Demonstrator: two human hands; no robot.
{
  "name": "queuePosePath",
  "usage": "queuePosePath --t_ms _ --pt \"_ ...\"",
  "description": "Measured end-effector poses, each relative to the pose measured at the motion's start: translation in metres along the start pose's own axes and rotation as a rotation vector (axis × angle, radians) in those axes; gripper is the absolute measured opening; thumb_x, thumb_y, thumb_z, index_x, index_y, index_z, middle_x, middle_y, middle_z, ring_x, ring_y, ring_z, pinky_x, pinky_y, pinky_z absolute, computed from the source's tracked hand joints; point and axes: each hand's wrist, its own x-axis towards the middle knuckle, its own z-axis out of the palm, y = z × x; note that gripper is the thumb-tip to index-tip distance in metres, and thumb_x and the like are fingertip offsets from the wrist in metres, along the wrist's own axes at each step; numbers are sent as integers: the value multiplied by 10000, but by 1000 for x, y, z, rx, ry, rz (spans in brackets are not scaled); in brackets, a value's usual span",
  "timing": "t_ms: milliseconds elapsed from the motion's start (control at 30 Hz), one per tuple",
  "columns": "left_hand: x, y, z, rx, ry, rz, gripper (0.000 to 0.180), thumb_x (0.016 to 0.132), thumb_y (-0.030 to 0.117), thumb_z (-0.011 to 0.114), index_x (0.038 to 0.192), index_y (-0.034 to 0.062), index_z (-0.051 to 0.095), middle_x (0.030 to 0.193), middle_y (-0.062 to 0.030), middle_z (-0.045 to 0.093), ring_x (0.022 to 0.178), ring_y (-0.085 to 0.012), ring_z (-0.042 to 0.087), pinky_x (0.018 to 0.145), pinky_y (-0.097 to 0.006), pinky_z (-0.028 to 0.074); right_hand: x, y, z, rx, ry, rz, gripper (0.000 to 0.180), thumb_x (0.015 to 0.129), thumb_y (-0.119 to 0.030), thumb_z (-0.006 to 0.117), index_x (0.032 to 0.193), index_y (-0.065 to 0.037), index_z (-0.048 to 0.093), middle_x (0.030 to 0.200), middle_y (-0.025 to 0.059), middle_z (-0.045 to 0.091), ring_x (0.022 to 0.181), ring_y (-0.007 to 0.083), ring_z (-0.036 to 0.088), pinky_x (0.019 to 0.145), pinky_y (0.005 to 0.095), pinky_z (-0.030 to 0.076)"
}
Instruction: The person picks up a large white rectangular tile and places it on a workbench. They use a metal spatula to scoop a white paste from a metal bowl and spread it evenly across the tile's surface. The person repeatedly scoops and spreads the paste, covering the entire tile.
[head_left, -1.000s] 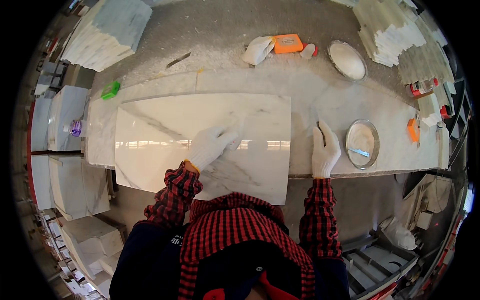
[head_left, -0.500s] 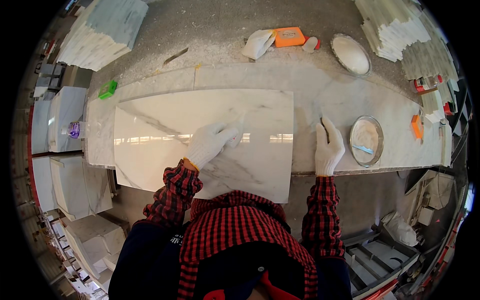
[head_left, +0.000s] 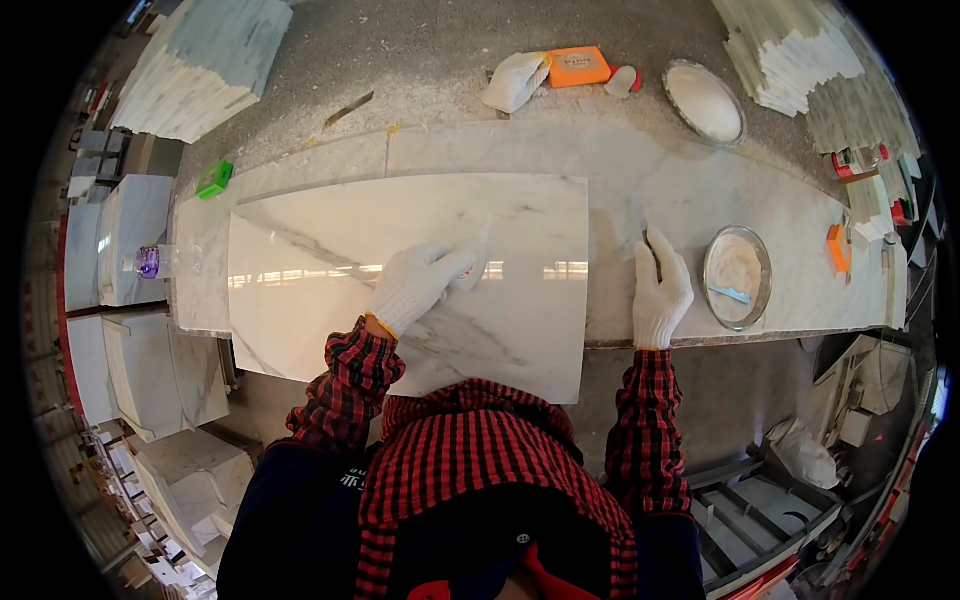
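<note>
The polished white marble slab [head_left: 400, 270] lies flat on the long stone bench [head_left: 700, 190], its long axis running left to right across the person's front, its near edge overhanging the bench toward the person. The gloved left hand [head_left: 420, 285] rests on the slab's middle, fingers curled loosely, pressing what looks like a small pale wad against the surface; whether the grip truly pinches it cannot be told. The gloved right hand [head_left: 660, 290] lies just off the slab's right edge, flat on the bench, clasping a thin dark tool. Beyond the slab's right edge, past that hand, sits a round metal dish [head_left: 738, 277] of pale paste.
</note>
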Motion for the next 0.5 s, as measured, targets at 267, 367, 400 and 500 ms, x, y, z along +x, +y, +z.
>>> queuePosePath --t_ms 267,367,400,500 --pt "-2 2 0 -41 0 15 535 922 517 642 1021 3 756 708 -15 625 608 -95 569 577 -278 451 0 -2 0 -17 5 1 282 926 -165 758 1161 -9 745 1016 151 743 894 272 694 808 367 535" --pt "-1 3 -1 -37 -8 -1 534 918 513 648 1019 0 756 712 -15 626 608 -91 566 575 -274 448 1 -3 -1 -3 1 9 281 925 -163 757 1159 -8 744 1008 145 745 895 270 693 808 368 534" --pt "-1 3 -1 -36 -11 -8 533 917 511 650 1015 -2 755 713 -16 627 608 -90 565 574 -272 447 1 -3 -1 -5 1 6 280 925 -161 756 1158 -7 744 1006 144 745 894 269 693 807 367 533" --pt "-2 4 -1 -61 -9 -4 521 912 506 657 986 -1 752 718 -19 633 610 -90 565 577 -268 447 1 -3 -1 -10 0 3 275 925 -156 753 1157 -8 743 1004 141 746 892 266 692 807 364 533"
